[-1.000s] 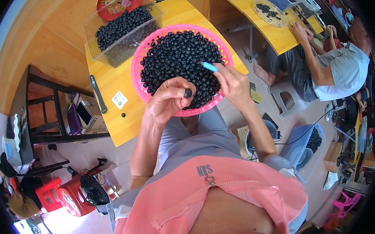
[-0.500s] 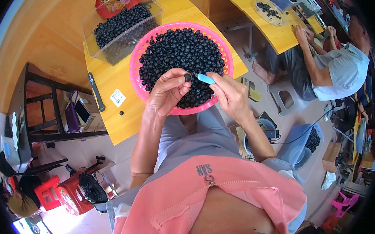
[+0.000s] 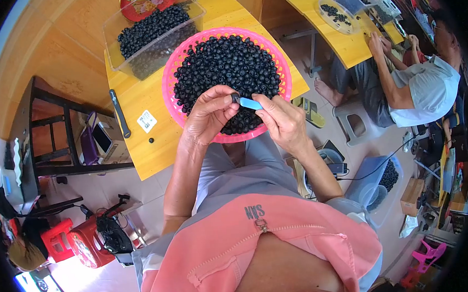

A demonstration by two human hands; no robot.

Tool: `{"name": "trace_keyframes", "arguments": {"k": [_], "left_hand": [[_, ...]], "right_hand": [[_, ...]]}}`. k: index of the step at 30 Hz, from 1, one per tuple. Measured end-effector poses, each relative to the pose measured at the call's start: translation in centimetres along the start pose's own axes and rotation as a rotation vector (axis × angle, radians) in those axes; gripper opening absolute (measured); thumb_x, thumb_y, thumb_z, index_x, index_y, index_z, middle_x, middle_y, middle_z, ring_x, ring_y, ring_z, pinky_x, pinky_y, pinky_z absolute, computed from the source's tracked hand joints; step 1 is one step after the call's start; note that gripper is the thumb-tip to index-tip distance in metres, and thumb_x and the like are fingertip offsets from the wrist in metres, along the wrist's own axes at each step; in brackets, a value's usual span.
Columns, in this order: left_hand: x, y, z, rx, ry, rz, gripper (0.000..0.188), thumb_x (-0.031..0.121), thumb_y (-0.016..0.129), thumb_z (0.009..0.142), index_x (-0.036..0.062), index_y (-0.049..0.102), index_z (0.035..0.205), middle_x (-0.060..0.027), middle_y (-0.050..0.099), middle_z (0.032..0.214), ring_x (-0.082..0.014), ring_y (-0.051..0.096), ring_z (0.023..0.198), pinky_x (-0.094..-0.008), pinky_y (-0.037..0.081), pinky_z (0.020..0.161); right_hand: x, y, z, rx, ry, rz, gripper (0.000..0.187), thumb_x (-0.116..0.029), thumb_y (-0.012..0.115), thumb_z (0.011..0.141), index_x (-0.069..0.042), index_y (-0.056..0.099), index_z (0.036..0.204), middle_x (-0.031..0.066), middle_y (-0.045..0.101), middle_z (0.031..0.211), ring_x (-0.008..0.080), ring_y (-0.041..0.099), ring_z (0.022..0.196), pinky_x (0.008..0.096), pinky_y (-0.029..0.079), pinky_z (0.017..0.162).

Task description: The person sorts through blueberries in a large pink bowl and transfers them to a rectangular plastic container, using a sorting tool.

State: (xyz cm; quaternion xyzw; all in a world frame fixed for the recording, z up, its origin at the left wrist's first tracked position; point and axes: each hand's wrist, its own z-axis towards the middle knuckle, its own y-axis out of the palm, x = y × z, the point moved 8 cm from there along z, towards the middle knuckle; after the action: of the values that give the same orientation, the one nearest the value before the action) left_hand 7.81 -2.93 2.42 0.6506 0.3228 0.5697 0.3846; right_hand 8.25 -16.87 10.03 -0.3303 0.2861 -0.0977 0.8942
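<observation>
A dark bead was pinched at the fingertips of the left hand above a pink basket; a blue tool, clasped in the right hand, was held up to the bead.

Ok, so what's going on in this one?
The person's left hand has a dark round piece in its grip, and the right hand holds a blue tool, its end at or close to it. Both are at the near edge of a pink basket heaped with similar pieces; a clear bin of more stands on the yellow table.
</observation>
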Motion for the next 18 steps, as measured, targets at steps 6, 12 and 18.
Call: {"name": "trace_keyframes", "arguments": {"k": [6,12,18], "left_hand": [[-0.5,2.4,-1.1,-0.177,-0.084,0.005,0.012,0.001,0.064,0.077,0.0012,0.061,0.089,-0.0103,0.06,0.085,-0.015,0.058,0.068,-0.0229,0.049,0.063],[0.7,0.9,-0.2,-0.093,-0.016,-0.007,0.013,0.002,0.062,0.08,0.0021,0.06,0.093,-0.0083,0.062,0.086,-0.0149,0.061,0.073,-0.0237,0.051,0.066],[8.6,-4.7,2.7,0.248,0.169,0.376,0.016,0.0,0.058,0.081,0.001,0.059,0.097,-0.0081,0.063,0.088,-0.0184,0.064,0.079,-0.0277,0.053,0.073]], "right_hand": [[2.1,0.5,-0.1,0.01,0.052,-0.099,0.026,-0.013,0.064,0.079,-0.007,0.061,0.104,0.0082,0.05,0.064,0.0251,0.054,0.052,0.0356,0.042,0.046],[4.2,0.1,-0.6,0.074,0.174,-0.052,0.021,-0.016,0.061,0.082,-0.006,0.062,0.101,0.0103,0.053,0.065,0.0267,0.056,0.054,0.037,0.043,0.048],[5.0,2.0,-1.0,0.082,0.189,-0.296,0.019,-0.02,0.06,0.084,-0.008,0.061,0.099,0.0094,0.054,0.069,0.0269,0.057,0.057,0.0375,0.044,0.049]]}}
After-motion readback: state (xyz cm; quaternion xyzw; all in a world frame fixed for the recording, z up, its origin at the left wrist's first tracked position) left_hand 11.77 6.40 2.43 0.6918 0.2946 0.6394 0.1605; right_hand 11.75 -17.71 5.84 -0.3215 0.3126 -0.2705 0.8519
